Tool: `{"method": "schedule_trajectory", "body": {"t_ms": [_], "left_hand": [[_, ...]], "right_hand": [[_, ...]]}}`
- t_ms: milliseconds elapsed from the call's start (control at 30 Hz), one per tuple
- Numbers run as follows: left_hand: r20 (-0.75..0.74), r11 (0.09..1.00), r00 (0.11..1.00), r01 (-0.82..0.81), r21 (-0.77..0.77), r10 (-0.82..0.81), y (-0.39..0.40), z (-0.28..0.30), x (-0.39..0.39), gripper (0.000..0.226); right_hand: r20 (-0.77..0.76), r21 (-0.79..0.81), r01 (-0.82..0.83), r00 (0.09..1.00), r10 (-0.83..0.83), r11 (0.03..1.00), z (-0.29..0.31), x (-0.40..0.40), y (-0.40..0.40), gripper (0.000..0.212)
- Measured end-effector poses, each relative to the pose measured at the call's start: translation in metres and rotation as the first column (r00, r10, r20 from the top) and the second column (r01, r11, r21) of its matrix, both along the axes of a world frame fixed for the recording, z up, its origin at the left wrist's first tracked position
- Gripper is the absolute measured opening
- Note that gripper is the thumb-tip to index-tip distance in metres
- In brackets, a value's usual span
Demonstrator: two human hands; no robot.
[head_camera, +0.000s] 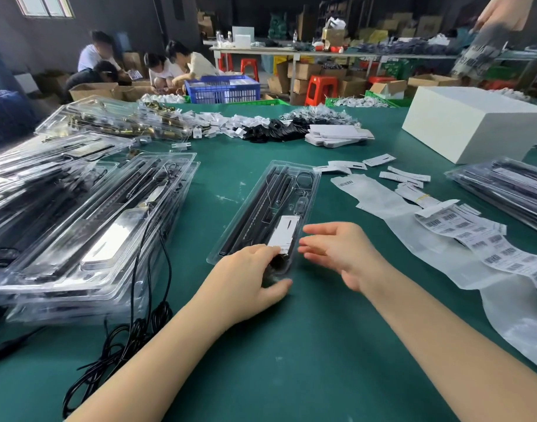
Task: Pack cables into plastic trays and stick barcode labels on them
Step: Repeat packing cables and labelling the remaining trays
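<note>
I see the plastic tray (pixel 265 208) lying mid-worktop on the green table (pixel 306 345), its near end under my hands. My left hand (pixel 249 275) curls round a coiled black cable (pixel 277 263) at that end. My right hand (pixel 340 251) hovers just beside, fingers relaxed, holding nothing. The barcode labels (pixel 480 239) trail toward the right edge.

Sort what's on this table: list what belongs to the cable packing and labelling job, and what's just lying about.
Job: clear plastic tray, coiled black cable under left hand, barcode label strip, open right hand.
Lying about: white cardboard box, blue plastic crate, red plastic stool.
</note>
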State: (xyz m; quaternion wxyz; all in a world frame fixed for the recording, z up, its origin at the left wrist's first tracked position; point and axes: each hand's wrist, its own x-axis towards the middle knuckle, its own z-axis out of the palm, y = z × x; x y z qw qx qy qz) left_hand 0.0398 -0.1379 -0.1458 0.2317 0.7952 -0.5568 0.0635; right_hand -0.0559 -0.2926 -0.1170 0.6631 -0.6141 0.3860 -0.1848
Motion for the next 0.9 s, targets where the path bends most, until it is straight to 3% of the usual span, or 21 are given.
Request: {"method": "schedule_trajectory", "body": {"t_ms": [67, 100, 233, 333, 400, 467, 600, 733, 800, 900], "left_hand": [[0.016, 0.995, 0.999, 0.043, 0.090, -0.044, 0.000, 0.002, 0.004, 0.059], [0.050, 0.989, 0.997, 0.045, 0.141, -0.053, -0.001, 0.003, 0.005, 0.058], [0.279, 0.952, 0.960, -0.061, 0.299, -0.026, -0.008, 0.003, -0.001, 0.056], [0.397, 0.929, 0.917, -0.113, 0.351, -0.039, -0.011, -0.002, -0.005, 0.052], [0.444, 0.925, 0.895, -0.136, 0.355, -0.039, -0.013, -0.005, -0.009, 0.048], [0.476, 0.916, 0.879, -0.177, 0.361, -0.017, -0.018, -0.005, -0.017, 0.052], [0.612, 0.955, 0.789, -0.222, 0.198, 0.056, -0.023, -0.005, -0.029, 0.064], [0.551, 0.992, 0.825, -0.114, -0.059, 0.127, -0.023, -0.013, -0.024, 0.039], [0.524, 0.973, 0.827, -0.108, -0.205, 0.203, -0.023, -0.013, -0.024, 0.020], [0.410, 0.960, 0.882, -0.137, -0.245, 0.231, -0.019, -0.010, -0.027, 0.038]], "right_hand": [[-0.123, -0.265, -0.017, 0.992, -0.017, 0.964, -0.004, -0.005, -0.008, 0.016], [-0.162, -0.289, -0.050, 0.987, 0.003, 0.956, -0.007, -0.007, -0.009, 0.017], [-0.153, -0.159, -0.126, 0.983, 0.102, 0.979, -0.018, 0.000, -0.001, 0.037], [-0.196, -0.240, -0.091, 0.980, 0.044, 0.966, -0.020, 0.013, 0.003, 0.050], [-0.217, -0.243, -0.082, 0.976, 0.029, 0.967, -0.018, 0.019, 0.001, 0.042], [-0.216, -0.161, -0.077, 0.976, 0.041, 0.984, -0.015, 0.022, -0.001, 0.020], [-0.296, -0.252, -0.117, 0.954, 0.038, 0.961, -0.015, 0.018, -0.002, 0.026], [-0.238, -0.278, -0.074, 0.971, 0.006, 0.958, -0.017, 0.014, 0.006, 0.026], [-0.176, -0.173, -0.043, 0.984, 0.012, 0.984, -0.017, 0.020, 0.006, 0.024], [-0.211, -0.082, -0.122, 0.972, 0.103, 0.989, -0.013, 0.026, 0.007, 0.019]]}}
